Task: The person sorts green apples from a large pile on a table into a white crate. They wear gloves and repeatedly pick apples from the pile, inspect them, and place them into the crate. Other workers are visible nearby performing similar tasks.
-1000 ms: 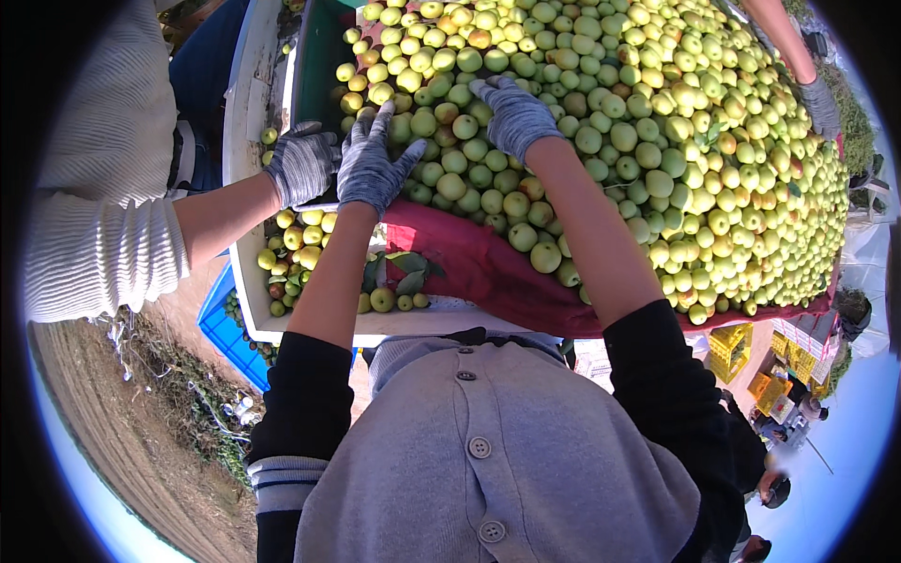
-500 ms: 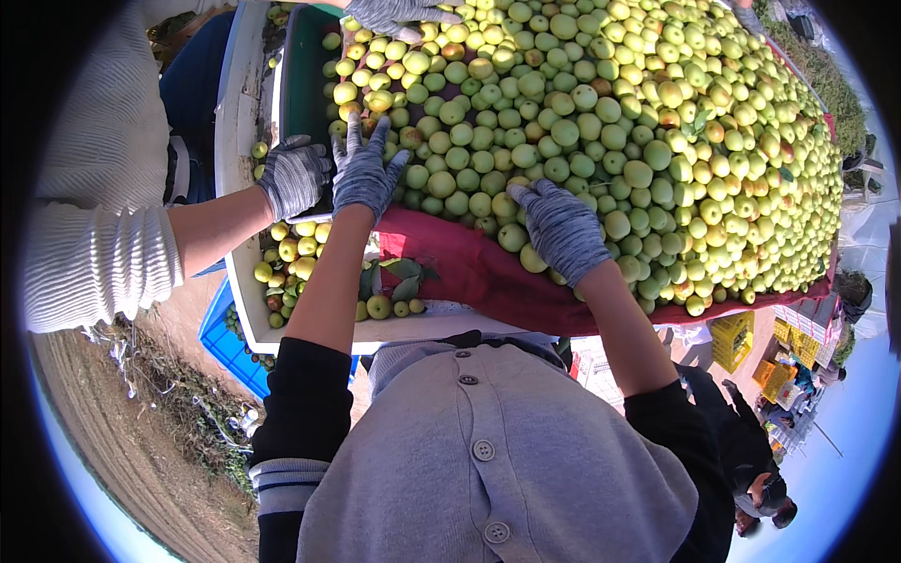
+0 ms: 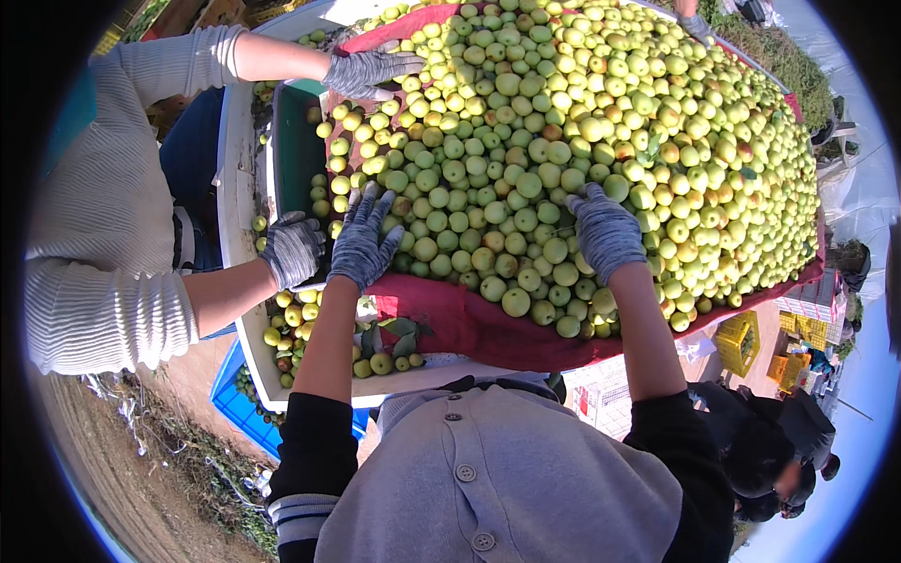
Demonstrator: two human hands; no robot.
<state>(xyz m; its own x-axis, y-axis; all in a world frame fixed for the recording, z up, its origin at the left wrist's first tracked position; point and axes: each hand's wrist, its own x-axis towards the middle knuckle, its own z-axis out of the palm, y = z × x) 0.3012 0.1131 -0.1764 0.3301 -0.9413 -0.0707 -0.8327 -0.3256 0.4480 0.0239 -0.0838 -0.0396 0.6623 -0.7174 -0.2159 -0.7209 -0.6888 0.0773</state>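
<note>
Legible lettering, numbers or signs: none. A flat white surface with red marking point(image 3: 608, 397), right of lower centre in the frame, carries marks too small to read; whether they are print cannot be determined. Any marking on the yellow slatted plastic crate point(image 3: 738, 343), lower right, is likewise unreadable.

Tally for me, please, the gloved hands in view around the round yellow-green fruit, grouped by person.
Wearer's left hand and right hand: 2
Cream-sleeved co-worker's upper hand and lower hand: 2
Another person's hand at upper right: 1
Total: 5
</note>
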